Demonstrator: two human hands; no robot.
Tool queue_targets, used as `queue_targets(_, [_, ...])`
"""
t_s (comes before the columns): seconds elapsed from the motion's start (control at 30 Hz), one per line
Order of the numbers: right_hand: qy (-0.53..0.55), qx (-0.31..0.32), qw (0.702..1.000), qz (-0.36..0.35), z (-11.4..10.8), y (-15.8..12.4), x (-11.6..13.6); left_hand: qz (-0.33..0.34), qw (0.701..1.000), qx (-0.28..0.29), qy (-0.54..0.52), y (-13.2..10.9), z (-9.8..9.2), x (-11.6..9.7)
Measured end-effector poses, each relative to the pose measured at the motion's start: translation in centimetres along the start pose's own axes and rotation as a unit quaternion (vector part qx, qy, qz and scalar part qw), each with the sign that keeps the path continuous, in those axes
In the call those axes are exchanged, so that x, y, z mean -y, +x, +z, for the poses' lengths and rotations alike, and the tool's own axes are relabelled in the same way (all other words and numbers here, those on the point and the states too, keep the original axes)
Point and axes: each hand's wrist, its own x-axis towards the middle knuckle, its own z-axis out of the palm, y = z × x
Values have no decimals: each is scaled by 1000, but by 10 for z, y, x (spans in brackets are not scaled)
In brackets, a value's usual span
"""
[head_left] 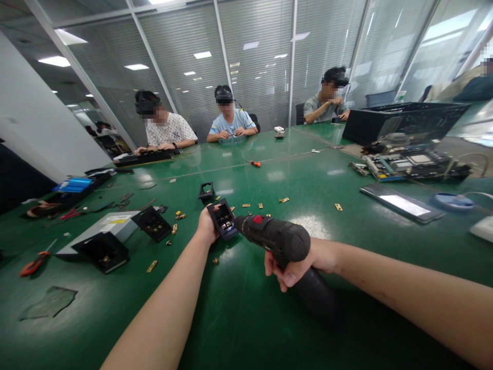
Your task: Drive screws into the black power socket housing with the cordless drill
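Fingers of the left hand (208, 226) pinch a small black housing (224, 220) just above the green table (246, 318). The right hand (298, 264) is clenched round a black power screwdriver (275, 237), its nose touching the housing. From here I'd say the housing wants bracing firmly and the bit kept square. Its open cavity holds brass contacts, and a larger black tray (153, 223) to the left holds brass pieces too.

Bare left hand (207, 226), bare right hand (297, 268)
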Motion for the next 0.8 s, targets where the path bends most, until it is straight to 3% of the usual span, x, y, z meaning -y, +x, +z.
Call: queue_targets(0.8, [-1, 5, 1000, 3, 1, -1, 2, 4, 1000, 3, -2, 0, 0, 0])
